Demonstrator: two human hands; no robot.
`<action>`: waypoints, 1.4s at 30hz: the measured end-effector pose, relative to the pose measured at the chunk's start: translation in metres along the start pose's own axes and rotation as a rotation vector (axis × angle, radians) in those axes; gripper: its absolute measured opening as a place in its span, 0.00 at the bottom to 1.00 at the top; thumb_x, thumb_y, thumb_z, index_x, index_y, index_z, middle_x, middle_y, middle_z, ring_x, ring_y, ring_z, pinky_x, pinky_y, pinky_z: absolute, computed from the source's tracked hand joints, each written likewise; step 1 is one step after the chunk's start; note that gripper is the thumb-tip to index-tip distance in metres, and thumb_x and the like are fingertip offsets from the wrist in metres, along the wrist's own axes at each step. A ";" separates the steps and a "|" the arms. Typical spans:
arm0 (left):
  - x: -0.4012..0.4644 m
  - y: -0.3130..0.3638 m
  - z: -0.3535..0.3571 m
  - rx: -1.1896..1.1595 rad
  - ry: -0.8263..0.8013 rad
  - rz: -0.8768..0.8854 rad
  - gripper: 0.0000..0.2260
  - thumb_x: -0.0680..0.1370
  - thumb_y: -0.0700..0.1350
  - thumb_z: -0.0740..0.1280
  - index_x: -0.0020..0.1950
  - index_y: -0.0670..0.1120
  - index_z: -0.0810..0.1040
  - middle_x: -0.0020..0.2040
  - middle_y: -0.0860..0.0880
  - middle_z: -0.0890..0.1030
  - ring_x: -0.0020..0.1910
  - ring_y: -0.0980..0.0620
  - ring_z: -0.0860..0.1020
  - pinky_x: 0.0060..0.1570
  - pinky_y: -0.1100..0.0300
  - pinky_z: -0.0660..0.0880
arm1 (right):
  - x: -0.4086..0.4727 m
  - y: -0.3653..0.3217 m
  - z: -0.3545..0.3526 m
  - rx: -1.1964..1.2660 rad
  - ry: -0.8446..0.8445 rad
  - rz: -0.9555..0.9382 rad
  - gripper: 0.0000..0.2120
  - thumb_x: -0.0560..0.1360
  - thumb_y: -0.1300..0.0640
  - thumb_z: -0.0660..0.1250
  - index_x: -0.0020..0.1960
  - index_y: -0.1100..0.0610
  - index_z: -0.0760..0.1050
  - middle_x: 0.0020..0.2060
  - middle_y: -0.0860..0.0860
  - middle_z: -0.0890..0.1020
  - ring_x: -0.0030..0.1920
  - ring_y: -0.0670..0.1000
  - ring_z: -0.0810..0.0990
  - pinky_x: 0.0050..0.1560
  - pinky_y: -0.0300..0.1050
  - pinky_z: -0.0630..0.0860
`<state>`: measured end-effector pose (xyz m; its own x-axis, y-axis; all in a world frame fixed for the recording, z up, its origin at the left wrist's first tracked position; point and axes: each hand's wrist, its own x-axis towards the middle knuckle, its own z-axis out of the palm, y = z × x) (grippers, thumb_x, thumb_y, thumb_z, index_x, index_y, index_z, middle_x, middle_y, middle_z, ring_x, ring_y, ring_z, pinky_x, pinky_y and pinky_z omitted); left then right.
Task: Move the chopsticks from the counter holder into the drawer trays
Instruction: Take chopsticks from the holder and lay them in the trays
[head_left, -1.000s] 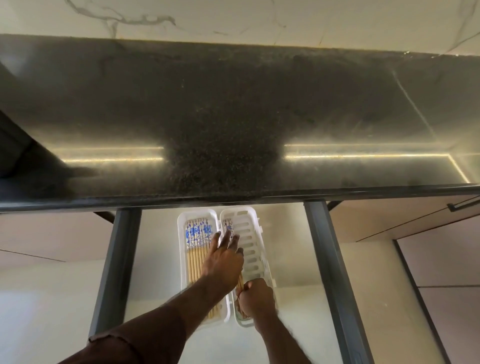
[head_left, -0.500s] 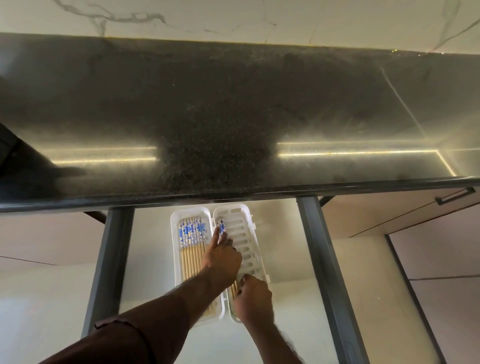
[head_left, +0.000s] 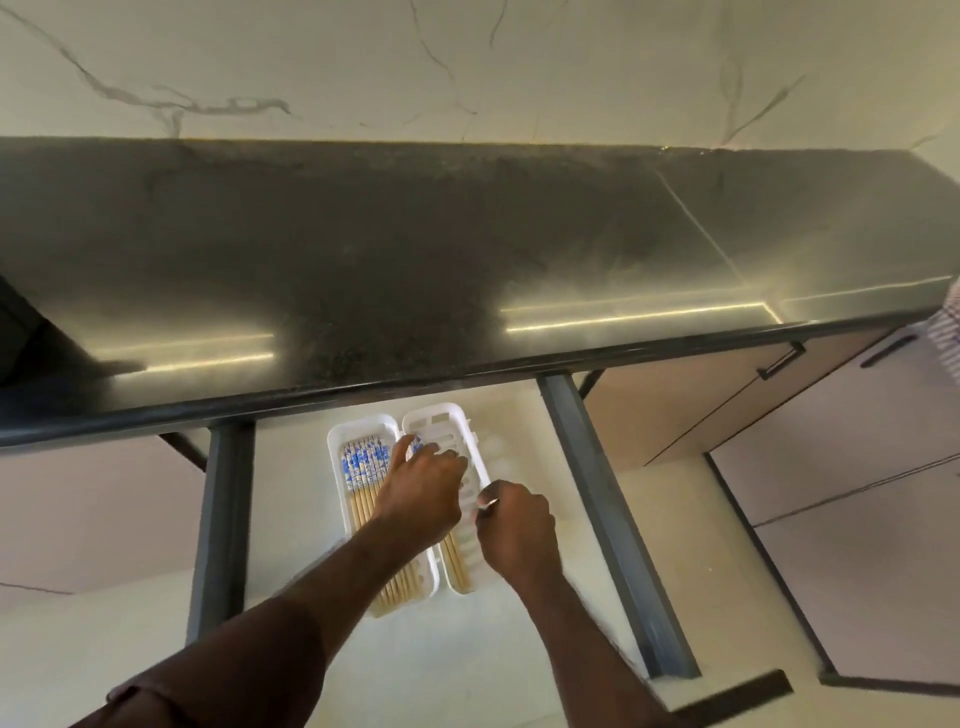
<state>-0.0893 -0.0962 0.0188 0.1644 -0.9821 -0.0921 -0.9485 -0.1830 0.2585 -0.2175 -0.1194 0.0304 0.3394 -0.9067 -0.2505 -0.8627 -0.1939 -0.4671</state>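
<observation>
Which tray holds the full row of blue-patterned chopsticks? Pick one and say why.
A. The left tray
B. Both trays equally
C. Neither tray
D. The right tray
A: the left tray carries a packed row of blue-patterned chopsticks, while the right tray shows mostly bare slotted floor with only a few chopsticks under the left hand.

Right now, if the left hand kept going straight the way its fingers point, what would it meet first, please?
Probably the far end wall of the right tray, just beyond the left hand; depth is unclear.
</observation>
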 end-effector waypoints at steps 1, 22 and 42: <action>-0.008 0.002 -0.011 -0.032 0.037 -0.004 0.17 0.76 0.46 0.67 0.66 0.51 0.75 0.65 0.51 0.79 0.67 0.50 0.73 0.74 0.45 0.47 | -0.007 -0.006 -0.009 0.015 0.022 -0.004 0.12 0.78 0.54 0.66 0.59 0.56 0.79 0.54 0.52 0.84 0.53 0.54 0.82 0.51 0.40 0.75; -0.249 -0.019 -0.219 -0.267 0.605 -0.137 0.19 0.78 0.48 0.67 0.69 0.48 0.73 0.67 0.49 0.77 0.66 0.51 0.75 0.72 0.48 0.56 | -0.211 -0.163 -0.113 0.322 0.399 -0.546 0.10 0.76 0.57 0.69 0.56 0.55 0.81 0.46 0.50 0.86 0.47 0.47 0.83 0.48 0.38 0.78; -0.362 -0.319 -0.336 -0.344 0.657 -0.243 0.21 0.79 0.43 0.67 0.71 0.44 0.70 0.68 0.45 0.76 0.67 0.47 0.74 0.67 0.49 0.71 | -0.217 -0.484 0.039 0.347 0.295 -0.746 0.12 0.76 0.58 0.70 0.59 0.55 0.79 0.49 0.52 0.85 0.44 0.45 0.83 0.48 0.42 0.83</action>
<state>0.2450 0.3023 0.2927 0.5850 -0.7181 0.3770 -0.7461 -0.2943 0.5973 0.1407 0.1852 0.2779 0.6175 -0.6579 0.4310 -0.2752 -0.6941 -0.6652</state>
